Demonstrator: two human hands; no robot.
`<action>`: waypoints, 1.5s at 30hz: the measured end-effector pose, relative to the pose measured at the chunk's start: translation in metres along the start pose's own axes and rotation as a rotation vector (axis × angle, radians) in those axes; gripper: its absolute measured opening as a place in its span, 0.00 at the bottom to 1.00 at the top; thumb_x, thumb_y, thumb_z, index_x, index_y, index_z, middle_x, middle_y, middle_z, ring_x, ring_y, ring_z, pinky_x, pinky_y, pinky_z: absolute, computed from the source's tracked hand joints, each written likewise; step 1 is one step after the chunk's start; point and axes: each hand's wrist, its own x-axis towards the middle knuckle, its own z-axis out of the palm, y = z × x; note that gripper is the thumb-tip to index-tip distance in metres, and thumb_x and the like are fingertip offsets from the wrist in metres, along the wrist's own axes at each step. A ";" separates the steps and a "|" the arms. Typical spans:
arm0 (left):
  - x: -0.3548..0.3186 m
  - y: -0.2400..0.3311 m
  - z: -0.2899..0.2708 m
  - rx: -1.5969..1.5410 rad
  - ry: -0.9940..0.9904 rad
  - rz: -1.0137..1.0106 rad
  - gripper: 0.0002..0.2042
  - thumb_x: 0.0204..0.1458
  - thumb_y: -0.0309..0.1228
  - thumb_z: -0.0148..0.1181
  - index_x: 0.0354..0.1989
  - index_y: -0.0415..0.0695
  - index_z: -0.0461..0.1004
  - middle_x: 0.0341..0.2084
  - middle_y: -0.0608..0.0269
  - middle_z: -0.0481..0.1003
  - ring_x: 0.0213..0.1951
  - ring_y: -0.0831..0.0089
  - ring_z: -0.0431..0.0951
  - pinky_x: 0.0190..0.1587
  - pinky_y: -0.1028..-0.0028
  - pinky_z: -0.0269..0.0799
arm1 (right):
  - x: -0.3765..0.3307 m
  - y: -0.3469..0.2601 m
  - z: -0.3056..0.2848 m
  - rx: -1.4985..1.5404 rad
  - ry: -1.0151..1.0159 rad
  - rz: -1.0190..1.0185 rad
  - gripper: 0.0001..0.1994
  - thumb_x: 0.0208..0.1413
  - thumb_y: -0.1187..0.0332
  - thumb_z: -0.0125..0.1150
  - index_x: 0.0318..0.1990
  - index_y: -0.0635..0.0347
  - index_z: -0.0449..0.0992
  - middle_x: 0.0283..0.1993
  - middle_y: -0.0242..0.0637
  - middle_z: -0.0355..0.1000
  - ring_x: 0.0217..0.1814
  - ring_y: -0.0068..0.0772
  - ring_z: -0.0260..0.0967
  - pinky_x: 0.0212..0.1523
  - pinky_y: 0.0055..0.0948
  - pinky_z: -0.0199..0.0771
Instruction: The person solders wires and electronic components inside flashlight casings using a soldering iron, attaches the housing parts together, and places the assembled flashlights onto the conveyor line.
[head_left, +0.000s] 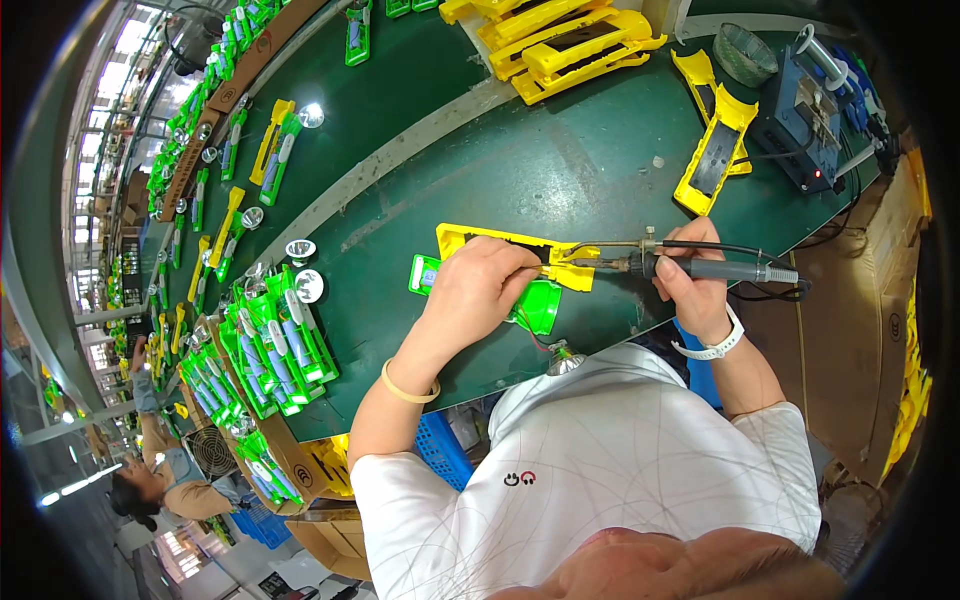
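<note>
My right hand (697, 290) grips a soldering iron (725, 269) with a thin metal feed tube along its top. The iron's tip points left, at the end of a yellow plastic housing (573, 276) on the green bench. My left hand (478, 288) rests over that housing with thumb and fingertips pinched together; what they hold is too small to tell. A green housing (541, 308) lies partly under the yellow one and my left hand. Thin wires run from it to a round reflector lamp (566, 359) at the bench's near edge.
Green housings with reflector lamps (275, 345) are piled at the left. Yellow housings (585, 50) are stacked at the back, with more (717, 150) at the right. A blue soldering station (805, 125) stands far right beside a round basket (745, 55). Another person (160, 480) works far left.
</note>
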 end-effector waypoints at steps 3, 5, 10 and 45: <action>0.001 0.001 0.002 0.022 0.011 -0.023 0.04 0.47 0.27 0.62 0.31 0.42 0.78 0.26 0.56 0.76 0.33 0.57 0.76 0.36 0.61 0.72 | -0.001 0.005 0.000 -0.102 -0.040 -0.023 0.13 0.56 0.68 0.62 0.37 0.59 0.61 0.31 0.33 0.63 0.24 0.17 0.57 0.24 0.19 0.59; 0.003 0.003 0.004 0.049 0.021 -0.046 0.04 0.46 0.26 0.62 0.30 0.41 0.79 0.26 0.56 0.76 0.32 0.57 0.76 0.35 0.61 0.72 | -0.003 0.005 0.001 -0.085 -0.055 0.011 0.11 0.54 0.69 0.64 0.35 0.62 0.66 0.34 0.32 0.64 0.33 0.19 0.59 0.33 0.22 0.62; 0.008 0.005 0.004 0.128 0.003 -0.033 0.04 0.45 0.26 0.62 0.29 0.41 0.79 0.24 0.56 0.75 0.31 0.57 0.76 0.35 0.62 0.72 | 0.002 0.003 0.004 -0.207 -0.076 0.004 0.11 0.54 0.68 0.64 0.35 0.62 0.67 0.33 0.31 0.63 0.32 0.18 0.60 0.32 0.22 0.63; 0.014 0.009 0.016 0.165 0.006 -0.074 0.06 0.45 0.28 0.63 0.31 0.42 0.76 0.24 0.56 0.75 0.31 0.56 0.76 0.34 0.62 0.72 | 0.031 0.003 0.026 0.168 -0.038 0.135 0.14 0.65 0.66 0.52 0.50 0.61 0.56 0.44 0.43 0.65 0.46 0.41 0.76 0.42 0.34 0.82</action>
